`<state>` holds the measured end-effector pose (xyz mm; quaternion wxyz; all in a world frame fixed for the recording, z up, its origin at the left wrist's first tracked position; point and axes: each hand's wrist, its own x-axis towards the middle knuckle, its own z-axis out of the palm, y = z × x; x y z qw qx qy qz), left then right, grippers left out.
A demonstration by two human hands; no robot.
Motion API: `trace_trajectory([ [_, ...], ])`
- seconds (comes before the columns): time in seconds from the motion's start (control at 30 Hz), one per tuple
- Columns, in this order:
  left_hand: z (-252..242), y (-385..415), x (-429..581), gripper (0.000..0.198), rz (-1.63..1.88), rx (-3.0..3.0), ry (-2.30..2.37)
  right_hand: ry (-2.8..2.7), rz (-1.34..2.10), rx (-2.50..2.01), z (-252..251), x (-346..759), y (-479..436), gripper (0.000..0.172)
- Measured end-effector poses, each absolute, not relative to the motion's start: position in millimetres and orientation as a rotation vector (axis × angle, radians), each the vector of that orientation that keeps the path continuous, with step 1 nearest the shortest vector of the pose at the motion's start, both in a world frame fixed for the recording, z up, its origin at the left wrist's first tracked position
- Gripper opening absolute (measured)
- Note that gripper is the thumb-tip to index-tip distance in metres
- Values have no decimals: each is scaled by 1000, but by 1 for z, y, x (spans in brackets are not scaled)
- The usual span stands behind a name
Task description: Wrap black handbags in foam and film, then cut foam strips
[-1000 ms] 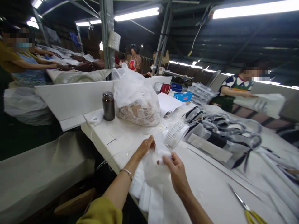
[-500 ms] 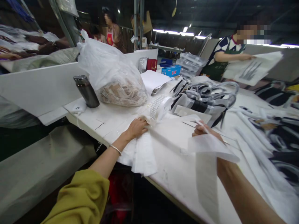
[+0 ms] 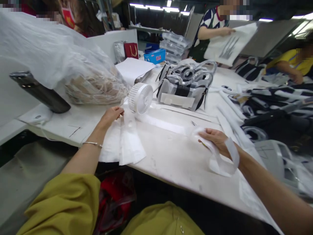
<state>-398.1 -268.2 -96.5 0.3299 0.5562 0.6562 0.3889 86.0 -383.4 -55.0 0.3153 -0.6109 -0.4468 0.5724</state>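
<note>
My left hand point(image 3: 111, 117) is closed in a pinch at the edge of a stack of white strips point(image 3: 132, 143) that hangs over the table's front edge. My right hand point(image 3: 216, 139) is closed on a long white strip point(image 3: 168, 125), whose loose end curls below the wrist. The strip runs left across the table toward a small white fan point(image 3: 140, 98). A thin pointed tool point(image 3: 194, 123) also pokes out from the right hand; its kind is hidden by the fingers and strip.
A dark flask point(image 3: 40, 93) and a plastic bag of tan pieces point(image 3: 95, 86) stand at left. Behind the strip sits a plastic-wrapped black and white handbag point(image 3: 183, 88). More wrapped black pieces point(image 3: 274, 107) lie at right. A co-worker point(image 3: 212, 29) across the table holds a white sheet.
The view has swung right and down. My right hand has lowered toward the table with the strip, which now stretches out flatter. My left hand stays at the white strips, its fingers now pinched.
</note>
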Motion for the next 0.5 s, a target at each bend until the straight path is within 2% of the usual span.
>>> trace_trajectory([
  [0.1, -86, -274, -391, 16, 1139, 1285, 1637, -1103, 1604, -1581, -47, 85, -391, 43],
  [0.27, -55, -287, -381, 36, 1374, 1095, 1310, -1104, 1618, -1574, -41, 85, -397, 47],
  [0.4, -28, -300, -368, 33, 1505, 1084, 1078, -1114, 1632, -1571, -44, 88, -399, 46],
  [0.5, -12, -319, -329, 28, 1475, 1129, 915, -1224, 1712, -1547, -39, 81, -404, 45],
])
